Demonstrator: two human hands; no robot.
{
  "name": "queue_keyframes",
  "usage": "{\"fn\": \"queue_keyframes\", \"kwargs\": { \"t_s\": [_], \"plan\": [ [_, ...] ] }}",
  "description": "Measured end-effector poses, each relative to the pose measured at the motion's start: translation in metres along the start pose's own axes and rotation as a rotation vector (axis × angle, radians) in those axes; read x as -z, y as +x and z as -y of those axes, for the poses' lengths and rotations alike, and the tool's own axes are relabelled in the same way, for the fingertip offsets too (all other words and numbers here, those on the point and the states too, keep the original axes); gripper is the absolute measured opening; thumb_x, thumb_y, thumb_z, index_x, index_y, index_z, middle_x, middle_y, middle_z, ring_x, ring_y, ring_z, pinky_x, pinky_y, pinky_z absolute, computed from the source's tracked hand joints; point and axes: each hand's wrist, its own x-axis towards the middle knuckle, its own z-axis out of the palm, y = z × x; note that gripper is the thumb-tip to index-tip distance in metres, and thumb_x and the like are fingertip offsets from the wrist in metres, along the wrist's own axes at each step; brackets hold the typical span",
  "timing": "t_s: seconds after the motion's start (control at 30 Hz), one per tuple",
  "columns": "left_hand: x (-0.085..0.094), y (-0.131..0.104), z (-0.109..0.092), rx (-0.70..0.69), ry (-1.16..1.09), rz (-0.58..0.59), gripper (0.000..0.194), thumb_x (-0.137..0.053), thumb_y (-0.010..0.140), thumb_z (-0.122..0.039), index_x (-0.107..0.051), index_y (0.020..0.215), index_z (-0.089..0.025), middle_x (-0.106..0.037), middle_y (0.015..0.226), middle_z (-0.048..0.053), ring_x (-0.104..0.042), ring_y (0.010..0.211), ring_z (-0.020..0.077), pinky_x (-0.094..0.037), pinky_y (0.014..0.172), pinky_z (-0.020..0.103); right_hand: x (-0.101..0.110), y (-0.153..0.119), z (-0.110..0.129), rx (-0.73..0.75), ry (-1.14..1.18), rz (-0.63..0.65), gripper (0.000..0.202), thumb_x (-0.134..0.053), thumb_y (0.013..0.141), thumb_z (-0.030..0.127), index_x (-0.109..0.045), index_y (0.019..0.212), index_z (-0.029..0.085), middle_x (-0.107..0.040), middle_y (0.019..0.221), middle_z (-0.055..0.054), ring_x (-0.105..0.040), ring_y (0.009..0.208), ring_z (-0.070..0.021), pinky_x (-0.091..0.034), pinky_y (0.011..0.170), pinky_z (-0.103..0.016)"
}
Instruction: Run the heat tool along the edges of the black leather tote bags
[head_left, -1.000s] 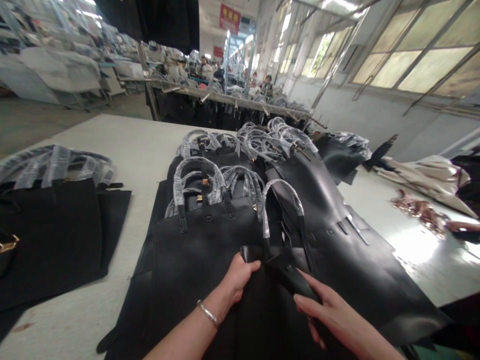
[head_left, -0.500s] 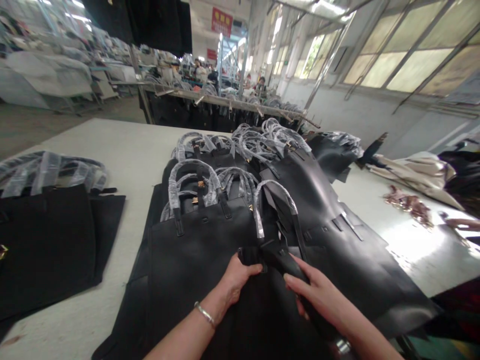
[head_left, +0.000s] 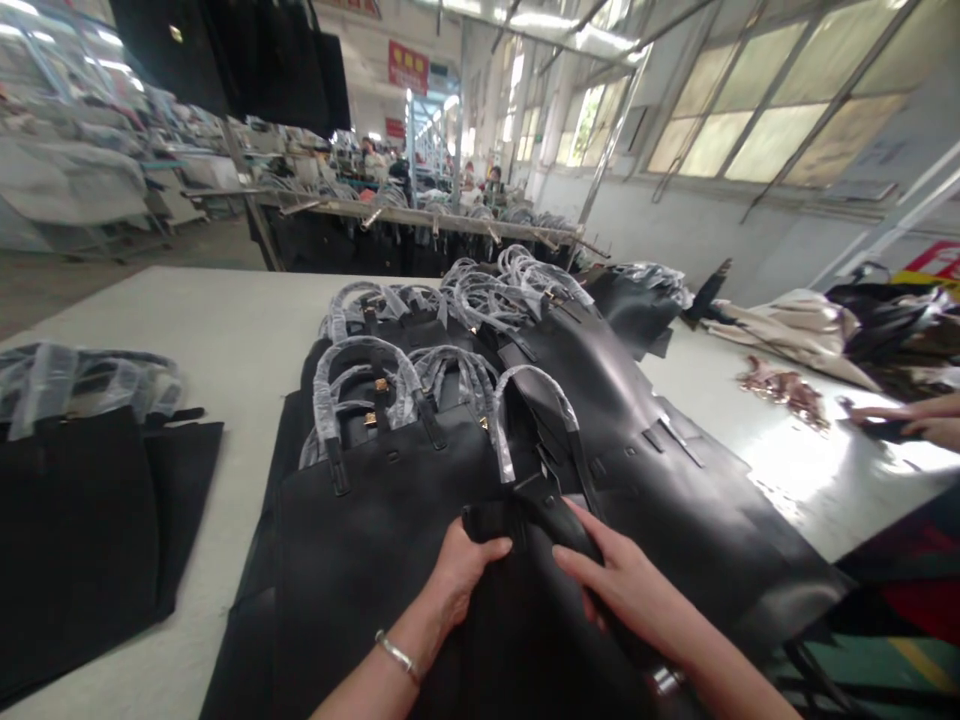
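My left hand (head_left: 463, 565) is closed on the top edge of a black handbag (head_left: 517, 640), thumb over the dark leather. My right hand (head_left: 611, 565) is wrapped round a long black handheld object (head_left: 551, 505), whose front end meets the bag edge beside my left thumb. The kind of object cannot be made out; something silvery shows below my right wrist. Just beyond my hands lies another black handbag (head_left: 367, 540), its handles (head_left: 367, 355) wrapped in clear plastic. One wrapped handle (head_left: 504, 430) rises in front of my fingers.
More black handbags (head_left: 592, 370) with wrapped handles are piled ahead, and others (head_left: 75, 530) lie left on the pale table (head_left: 217, 310). At right are a heap of small brownish pieces (head_left: 784, 390) and another person's hand (head_left: 926, 415) with a dark object. A rail (head_left: 427, 215) crosses behind.
The whole view has shifted a little, so the table and bags appear farther left and lower. Both my hands keep their hold. The other person's hand at right shows more fully.
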Motion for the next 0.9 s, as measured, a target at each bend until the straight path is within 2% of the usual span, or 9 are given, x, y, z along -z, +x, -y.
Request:
{"fn": "queue_keyframes", "kwargs": {
  "t_s": [0.07,0.13,0.2,0.3,0.43,0.53,0.6,0.7,0.9],
  "plan": [
    [0.0,0.0,0.001,0.014,0.001,-0.01,0.049,-0.083,0.052,-0.019,-0.062,0.096,-0.012,-0.072,0.088,0.011,-0.069,0.076,0.0255,-0.055,0.073,0.036,0.004,-0.004,-0.001,-0.039,-0.004,0.022,0.066,-0.055,0.087,0.032,-0.03,0.147,0.025,-0.056,0.045,0.008,-0.054,0.039,-0.0118,-0.044,0.038,-0.017],
    [-0.001,0.001,0.001,-0.025,0.062,-0.02,0.047,-0.083,0.053,-0.019,-0.063,0.095,-0.012,-0.072,0.091,0.012,-0.069,0.079,0.0252,-0.055,0.075,0.036,0.003,-0.011,-0.002,-0.064,0.014,0.114,0.066,-0.054,0.086,0.028,-0.031,0.147,0.026,-0.056,0.048,0.008,-0.054,0.04,-0.011,-0.044,0.038,-0.017],
    [-0.001,0.001,0.002,-0.073,0.132,-0.025,0.044,-0.083,0.054,-0.019,-0.064,0.093,-0.012,-0.072,0.092,0.011,-0.069,0.081,0.0245,-0.055,0.076,0.034,-0.001,-0.014,0.0,-0.034,0.011,0.14,0.064,-0.055,0.084,0.024,-0.036,0.145,0.025,-0.057,0.05,0.007,-0.054,0.039,-0.0103,-0.043,0.036,-0.016],
    [0.0,0.004,0.005,-0.047,0.13,-0.068,0.042,-0.083,0.053,-0.017,-0.065,0.091,-0.011,-0.073,0.088,0.011,-0.069,0.076,0.0247,-0.056,0.073,0.035,0.004,-0.011,0.004,0.046,-0.019,-0.043,0.06,-0.056,0.084,0.027,-0.04,0.142,0.023,-0.057,0.05,0.007,-0.056,0.04,-0.0111,-0.044,0.038,-0.017],
    [0.005,0.006,0.001,0.013,0.052,-0.211,0.039,-0.08,0.057,-0.008,-0.065,0.093,-0.011,-0.074,0.082,0.01,-0.07,0.07,0.0248,-0.058,0.069,0.036,0.053,-0.021,-0.007,0.046,-0.002,-0.291,0.068,-0.055,0.087,0.041,-0.027,0.147,0.025,-0.057,0.049,0.008,-0.06,0.047,-0.0146,-0.051,0.048,-0.023],
    [0.014,0.006,-0.009,0.029,0.043,-0.271,0.036,-0.078,0.06,-0.006,-0.067,0.093,-0.01,-0.074,0.08,0.011,-0.071,0.07,0.0262,-0.059,0.069,0.037,0.094,-0.053,-0.033,-0.012,0.022,-0.38,0.07,-0.056,0.085,0.046,-0.028,0.146,0.027,-0.056,0.05,0.008,-0.058,0.045,-0.0151,-0.048,0.043,-0.022],
    [0.02,0.006,-0.015,0.034,0.022,-0.282,0.035,-0.077,0.061,-0.004,-0.067,0.095,-0.01,-0.074,0.081,0.011,-0.071,0.072,0.0271,-0.059,0.072,0.04,0.109,-0.078,-0.054,-0.071,0.04,-0.415,0.072,-0.058,0.083,0.047,-0.029,0.146,0.028,-0.057,0.053,0.008,-0.057,0.045,-0.0147,-0.047,0.041,-0.022],
    [0.026,0.006,-0.022,0.039,0.009,-0.326,0.037,-0.077,0.062,-0.003,-0.068,0.097,-0.011,-0.074,0.083,0.009,-0.071,0.077,0.0268,-0.057,0.081,0.042,0.107,-0.111,-0.088,-0.2,0.059,-0.434,0.079,-0.058,0.082,0.048,-0.022,0.149,0.024,-0.056,0.051,0.007,-0.055,0.043,-0.0142,-0.045,0.04,-0.021],
    [0.026,0.006,-0.025,-0.024,0.09,-0.4,0.039,-0.078,0.061,-0.003,-0.069,0.097,-0.015,-0.074,0.086,0.005,-0.07,0.087,0.026,-0.051,0.094,0.046,0.068,-0.156,-0.136,-0.333,0.11,-0.362,0.083,-0.057,0.082,0.049,-0.021,0.15,0.017,-0.055,0.047,0.006,-0.056,0.043,-0.0134,-0.042,0.039,-0.018]
  ]
}}
